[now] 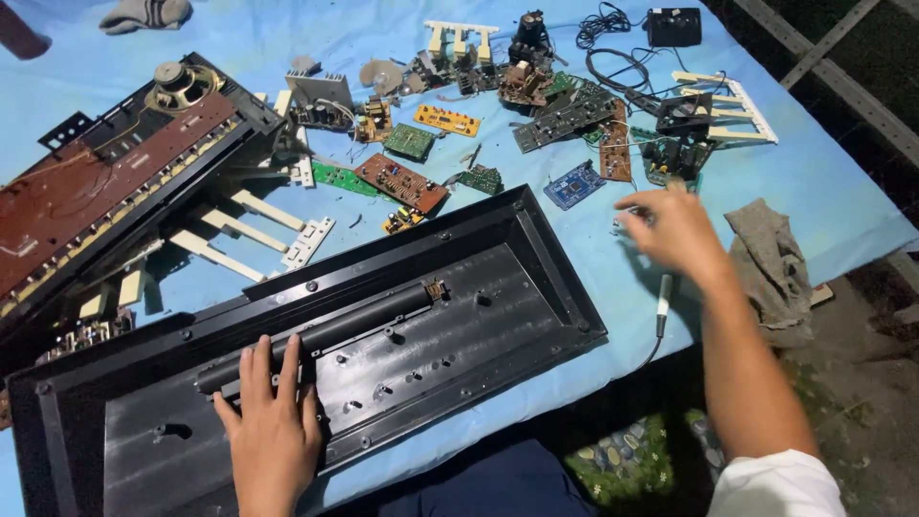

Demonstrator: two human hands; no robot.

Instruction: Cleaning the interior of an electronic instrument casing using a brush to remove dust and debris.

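A long black plastic keyboard casing (479, 287) lies upside-down and empty across the blue cloth (842, 191). My left hand (273, 421) rests flat on its inner black bar, fingers spread, pressing it down. My right hand (675, 230) reaches out over the cloth to the right of the casing, blurred, fingers curled near a small metal piece; whether it grips anything I cannot tell. A thin tool with a pale handle (662, 302) lies on the cloth just under that hand.
The keyboard's other half with brown board and speaker (115, 182) lies at left, with loose white keys (249, 235) beside it. Several circuit boards (402, 182), a blue board (574, 184), cables (613, 57) and a grey rag (771, 268) are scattered across the cloth.
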